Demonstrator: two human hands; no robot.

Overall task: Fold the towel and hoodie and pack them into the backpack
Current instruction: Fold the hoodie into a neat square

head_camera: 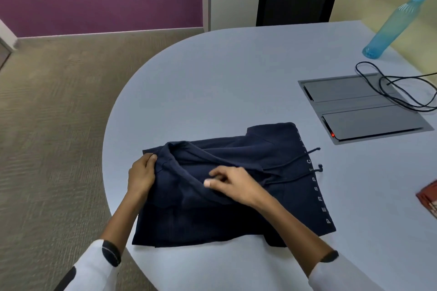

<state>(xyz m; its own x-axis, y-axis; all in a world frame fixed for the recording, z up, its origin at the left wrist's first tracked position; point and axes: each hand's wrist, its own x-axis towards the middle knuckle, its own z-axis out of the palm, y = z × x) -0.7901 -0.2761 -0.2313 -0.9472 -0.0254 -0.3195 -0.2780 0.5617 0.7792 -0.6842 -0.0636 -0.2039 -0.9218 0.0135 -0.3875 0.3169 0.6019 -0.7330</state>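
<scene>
A navy hoodie (272, 149) lies partly folded on the pale blue table (212, 78), with white lettering along its right edge and drawstrings trailing to the right. My left hand (142, 173) grips the hood fabric at the hoodie's left edge. My right hand (233, 184) pinches a fold of the hood near the garment's middle. A red and white cloth (429, 196), perhaps the towel, peeks in at the right edge. No backpack is in view.
A grey cable hatch (361, 106) is set into the table at the right, with a black cable (402, 87) looped over it. A blue bottle (392, 21) stands at the far right. Carpet lies beyond the table's rounded left edge.
</scene>
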